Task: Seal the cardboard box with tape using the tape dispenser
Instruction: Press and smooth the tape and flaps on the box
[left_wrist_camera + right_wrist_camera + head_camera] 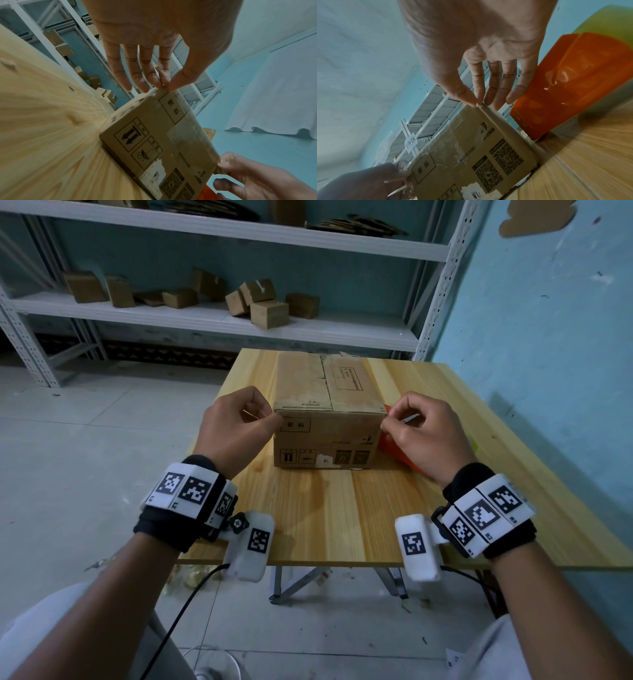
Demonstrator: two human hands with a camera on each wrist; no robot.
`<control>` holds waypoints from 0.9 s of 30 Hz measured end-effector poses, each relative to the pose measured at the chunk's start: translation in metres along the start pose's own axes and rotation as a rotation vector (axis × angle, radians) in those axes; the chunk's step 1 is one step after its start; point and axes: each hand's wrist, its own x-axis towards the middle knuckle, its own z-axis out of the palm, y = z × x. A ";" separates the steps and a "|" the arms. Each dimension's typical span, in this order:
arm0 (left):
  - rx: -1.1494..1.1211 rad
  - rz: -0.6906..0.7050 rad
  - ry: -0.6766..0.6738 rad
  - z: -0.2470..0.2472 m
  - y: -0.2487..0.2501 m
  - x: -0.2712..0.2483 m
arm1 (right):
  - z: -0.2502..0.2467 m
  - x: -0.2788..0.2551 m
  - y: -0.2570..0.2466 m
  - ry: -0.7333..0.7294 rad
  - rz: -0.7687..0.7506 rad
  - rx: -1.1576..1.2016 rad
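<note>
Fingers on left hand (236, 426) and right hand (419, 433) pinching clear tape (192, 129) taut at cardboard box (325, 405) corners, probably to lay it flat along the edge.

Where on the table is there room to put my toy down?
Bare wood lies between the cardboard box and the table's near edge, and along the right side past the orange item. It is crowded at the box's front corners, where the left hand and right hand pinch.
</note>
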 end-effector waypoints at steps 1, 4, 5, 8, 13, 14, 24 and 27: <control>-0.002 0.002 -0.005 0.000 -0.001 0.000 | 0.000 0.000 0.000 -0.003 -0.003 -0.003; -0.030 -0.004 -0.040 -0.001 -0.002 0.000 | 0.000 0.001 0.001 -0.014 0.017 0.053; -0.067 -0.018 -0.057 -0.002 -0.002 0.000 | 0.000 0.002 0.001 -0.018 0.039 0.090; -0.223 -0.063 -0.074 -0.006 -0.001 0.002 | 0.000 0.004 0.002 -0.003 0.098 0.174; -0.182 -0.058 0.001 -0.008 -0.008 0.007 | -0.001 0.004 0.004 0.024 0.075 0.153; -0.145 -0.038 0.007 -0.008 -0.011 0.007 | -0.001 0.004 0.004 0.022 0.056 0.144; -0.111 0.040 -0.090 -0.010 -0.009 0.005 | 0.000 0.001 0.004 -0.061 -0.044 0.140; -0.127 0.051 -0.096 -0.011 -0.008 0.004 | -0.001 0.002 0.005 -0.063 -0.042 0.153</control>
